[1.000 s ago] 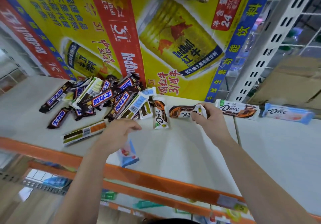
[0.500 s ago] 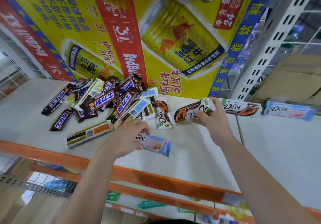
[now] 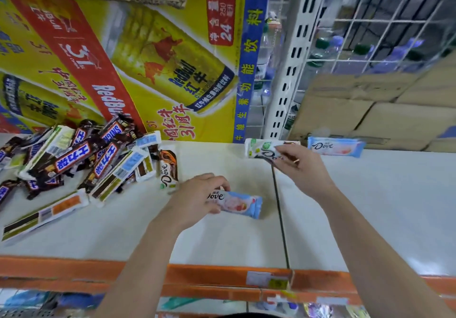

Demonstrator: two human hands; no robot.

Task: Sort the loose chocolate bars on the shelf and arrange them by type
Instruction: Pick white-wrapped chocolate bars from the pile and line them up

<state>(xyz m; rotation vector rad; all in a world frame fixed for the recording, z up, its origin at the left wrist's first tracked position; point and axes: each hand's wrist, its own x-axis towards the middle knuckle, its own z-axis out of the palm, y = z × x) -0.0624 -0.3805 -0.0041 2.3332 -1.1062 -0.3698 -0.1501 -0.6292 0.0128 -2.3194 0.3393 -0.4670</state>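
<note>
**Dove bars start a row of their own**

Below a yellow drinks carton, the white shelf carries the unsorted pile at its left (mostly dark Snickers wrappers, a few pale ones mixed in); the Dove row is forming at the back right, well apart from it. The right hand, which a second ago held the brown bar over the middle of the shelf, has carried it rightward and is setting it down just beside the far blue bar; its fingers are curled over the wrapper and have not let go; whether it lands on the brown Dove that lay there earlier cannot be told. The left hand has brought the near blue bar up from the front edge onto the shelf; fingers and thumb pinch its left end, the rest pointing right. A stray bar, also Dove, lies touching the pile's edge. Brown appears to be joining brown; the near blue bar looks bound for its twin at the far right; the pile itself is barely begun.
</note>
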